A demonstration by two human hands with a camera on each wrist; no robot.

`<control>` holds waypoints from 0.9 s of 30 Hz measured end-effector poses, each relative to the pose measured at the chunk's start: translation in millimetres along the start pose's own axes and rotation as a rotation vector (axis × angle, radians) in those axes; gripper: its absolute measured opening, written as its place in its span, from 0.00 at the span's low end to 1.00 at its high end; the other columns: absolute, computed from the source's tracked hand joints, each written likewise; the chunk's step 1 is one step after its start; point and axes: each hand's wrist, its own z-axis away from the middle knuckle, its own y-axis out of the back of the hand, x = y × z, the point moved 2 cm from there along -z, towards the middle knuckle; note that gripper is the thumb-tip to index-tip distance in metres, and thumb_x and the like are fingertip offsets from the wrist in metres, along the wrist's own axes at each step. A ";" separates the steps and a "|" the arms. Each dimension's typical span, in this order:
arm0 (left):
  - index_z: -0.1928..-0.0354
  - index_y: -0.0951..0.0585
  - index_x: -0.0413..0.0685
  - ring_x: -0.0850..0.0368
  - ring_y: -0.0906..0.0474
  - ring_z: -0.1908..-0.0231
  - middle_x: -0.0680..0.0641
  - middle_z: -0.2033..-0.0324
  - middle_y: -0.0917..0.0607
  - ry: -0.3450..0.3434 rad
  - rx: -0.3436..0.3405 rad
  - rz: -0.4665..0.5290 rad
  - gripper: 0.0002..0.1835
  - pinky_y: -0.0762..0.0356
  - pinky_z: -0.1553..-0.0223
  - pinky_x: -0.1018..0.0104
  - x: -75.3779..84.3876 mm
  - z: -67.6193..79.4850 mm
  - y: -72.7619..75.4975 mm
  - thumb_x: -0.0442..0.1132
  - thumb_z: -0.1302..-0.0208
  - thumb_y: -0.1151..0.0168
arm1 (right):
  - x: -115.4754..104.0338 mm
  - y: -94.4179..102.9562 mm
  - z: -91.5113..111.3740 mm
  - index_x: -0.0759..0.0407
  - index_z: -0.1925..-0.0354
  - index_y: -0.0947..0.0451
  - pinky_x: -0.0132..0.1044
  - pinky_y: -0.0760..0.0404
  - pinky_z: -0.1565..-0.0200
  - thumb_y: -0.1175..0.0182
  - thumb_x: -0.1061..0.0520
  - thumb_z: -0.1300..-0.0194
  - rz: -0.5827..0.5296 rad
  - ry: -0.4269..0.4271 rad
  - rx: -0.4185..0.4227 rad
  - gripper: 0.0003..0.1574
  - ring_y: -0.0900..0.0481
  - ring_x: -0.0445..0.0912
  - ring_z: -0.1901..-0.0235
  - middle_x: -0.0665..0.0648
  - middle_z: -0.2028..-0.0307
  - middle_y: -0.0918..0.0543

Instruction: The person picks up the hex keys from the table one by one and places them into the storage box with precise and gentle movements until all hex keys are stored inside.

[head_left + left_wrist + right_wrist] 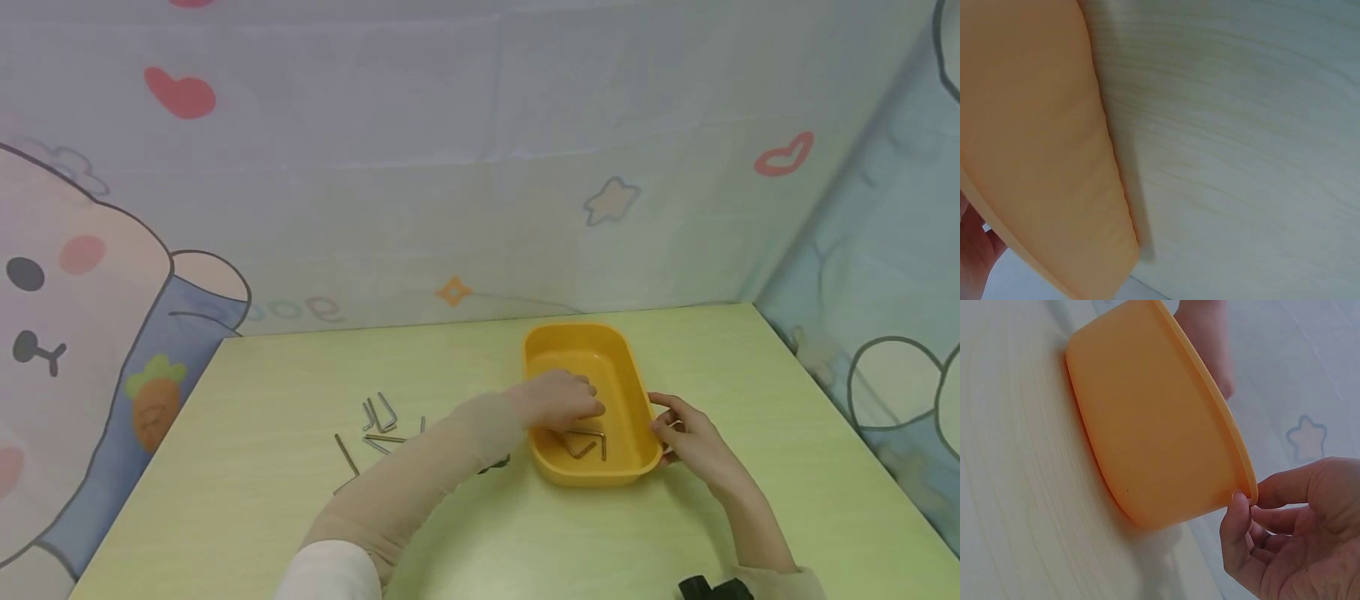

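Note:
A yellow plastic bin [639,446] stands on the table, with a few L-shaped hex keys [603,447] on its floor near the front. My left hand [558,400] reaches over the bin's left rim and down inside, just above those keys. Its fingertips are hidden, so whether it holds a key does not show. At the bin's right side, my right hand [693,442] pinches the rim; the right wrist view shows the thumb and fingers of this hand [1304,531] at the rim's corner. Several more hex keys [381,415] lie loose on the table, some partly behind my left forearm.
The pale wood-grain table [285,400] ends at a printed cloth backdrop [390,167] behind and at the right. A small dark object [495,465] shows under my left forearm, partly hidden. My left sleeve crosses the table between the loose keys and the bin.

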 end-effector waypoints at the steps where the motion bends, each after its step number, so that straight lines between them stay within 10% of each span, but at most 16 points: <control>1: 0.54 0.19 0.59 0.61 0.26 0.61 0.56 0.61 0.18 -0.001 -0.008 -0.008 0.09 0.26 0.61 0.70 0.7 0.0 -0.2 0.43 0.29 0.49 | -0.1 -0.1 0.1 0.70 0.31 0.46 0.35 0.18 0.69 0.53 0.62 0.28 -0.001 0.000 0.000 0.31 0.28 0.42 0.68 0.62 0.60 0.30; 27: 0.55 0.18 0.58 0.62 0.25 0.63 0.57 0.63 0.18 -0.016 0.049 0.004 0.11 0.29 0.67 0.73 4.1 8.2 -0.2 0.45 0.27 0.50 | -3.5 0.1 1.4 0.70 0.31 0.46 0.36 0.18 0.69 0.53 0.62 0.28 0.014 -0.004 0.003 0.31 0.28 0.42 0.69 0.59 0.62 0.31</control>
